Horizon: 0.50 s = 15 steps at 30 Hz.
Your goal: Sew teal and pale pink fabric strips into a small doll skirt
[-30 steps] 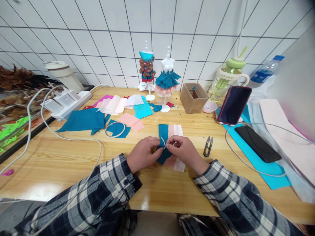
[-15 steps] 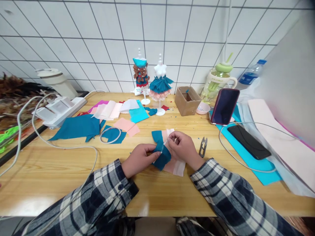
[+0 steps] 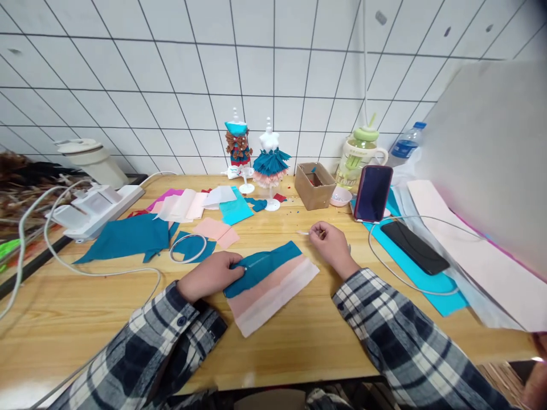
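My left hand (image 3: 216, 274) grips the left end of a layered cloth piece (image 3: 273, 279), thumb on top. The cloth shows a teal band, a salmon-pink band and a pale pink band, spread at a slant over the table. A shiny line runs along the teal band near my thumb. Right of the cloth and apart from it, my right hand (image 3: 332, 246) pinches a thin white strip (image 3: 303, 232) between thumb and fingers. The thread snips are almost wholly hidden behind my right hand.
Two dress-form stands (image 3: 272, 171) in small outfits stand at the back beside a cardboard box (image 3: 315, 193). Cloth scraps (image 3: 128, 236) and a silvery ring (image 3: 171, 250) lie left. A propped phone (image 3: 373, 193), flat phone (image 3: 414, 246) and cables lie right.
The cloth has been unfolded and spread flat. My right hand has come away from it to the right with the white strip. My left hand has shifted left, and the view has tilted up.
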### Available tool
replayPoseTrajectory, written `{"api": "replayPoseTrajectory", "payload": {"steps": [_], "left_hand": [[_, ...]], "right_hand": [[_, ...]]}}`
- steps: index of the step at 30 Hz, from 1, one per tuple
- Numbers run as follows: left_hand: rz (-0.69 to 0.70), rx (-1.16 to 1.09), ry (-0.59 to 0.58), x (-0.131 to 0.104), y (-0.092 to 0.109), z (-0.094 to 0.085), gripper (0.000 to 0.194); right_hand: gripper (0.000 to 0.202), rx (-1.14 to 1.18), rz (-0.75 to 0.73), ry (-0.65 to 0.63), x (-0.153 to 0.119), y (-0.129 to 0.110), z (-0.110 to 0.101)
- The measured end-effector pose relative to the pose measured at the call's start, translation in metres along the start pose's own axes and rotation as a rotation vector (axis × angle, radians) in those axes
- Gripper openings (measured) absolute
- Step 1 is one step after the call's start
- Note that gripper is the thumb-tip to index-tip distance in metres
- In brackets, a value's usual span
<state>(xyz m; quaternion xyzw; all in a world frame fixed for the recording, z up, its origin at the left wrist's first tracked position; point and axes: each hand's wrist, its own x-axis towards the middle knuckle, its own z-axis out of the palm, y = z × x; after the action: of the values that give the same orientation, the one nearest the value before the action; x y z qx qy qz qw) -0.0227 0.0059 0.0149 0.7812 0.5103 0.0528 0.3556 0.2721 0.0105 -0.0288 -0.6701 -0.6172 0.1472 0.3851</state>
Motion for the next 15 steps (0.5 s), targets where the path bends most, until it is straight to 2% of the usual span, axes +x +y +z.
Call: {"api": "replayPoseTrajectory", "payload": {"steps": [4, 6, 8, 12, 15], "left_hand": [[0.009, 0.193, 0.172, -0.001, -0.013, -0.003, 0.022], [0.006, 0.257, 0.223, -0.001, -0.015, -0.002, 0.027], [0.040, 0.306, 0.241, -0.001, -0.015, -0.001, 0.024], [0.145, 0.352, 0.280, 0.001, -0.016, 0.000, 0.013], [0.162, 0.357, 0.295, 0.003, -0.021, 0.001, 0.011]], "right_hand": [[0.020, 0.109, 0.033, 0.069, 0.002, 0.001, -0.004], [0.023, 0.193, 0.028, 0.144, 0.009, -0.003, -0.010], [0.025, 0.184, -0.019, 0.234, 0.024, -0.009, -0.021], [0.026, -0.093, -0.110, 0.382, 0.067, -0.019, -0.043], [0.026, -0.317, -0.080, 0.397, 0.099, -0.019, -0.049]]}}
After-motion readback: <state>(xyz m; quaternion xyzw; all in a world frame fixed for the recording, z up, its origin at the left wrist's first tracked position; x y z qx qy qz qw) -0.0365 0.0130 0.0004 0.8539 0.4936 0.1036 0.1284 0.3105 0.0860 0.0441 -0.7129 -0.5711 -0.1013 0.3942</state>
